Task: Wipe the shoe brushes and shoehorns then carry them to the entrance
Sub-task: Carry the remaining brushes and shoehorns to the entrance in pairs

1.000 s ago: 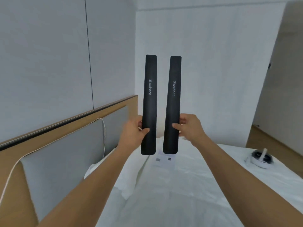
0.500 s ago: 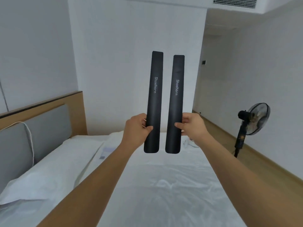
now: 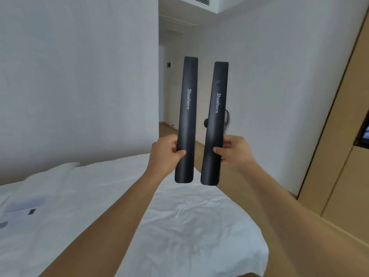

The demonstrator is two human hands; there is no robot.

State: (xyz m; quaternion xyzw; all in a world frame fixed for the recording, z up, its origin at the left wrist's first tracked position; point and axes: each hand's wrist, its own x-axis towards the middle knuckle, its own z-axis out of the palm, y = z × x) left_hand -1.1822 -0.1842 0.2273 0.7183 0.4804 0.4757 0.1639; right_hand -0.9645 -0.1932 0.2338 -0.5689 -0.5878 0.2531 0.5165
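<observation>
Each hand pinches one shoehorn upright at centre frame: left hand [image 3: 166, 151] on the left shoehorn [image 3: 186, 120], right hand [image 3: 235, 151] on the right shoehorn [image 3: 214, 124]. Carrying looks under way; no brushes in view.

Both arms extended, left hand [image 3: 166, 151] and right hand [image 3: 236, 151] gripping.
</observation>
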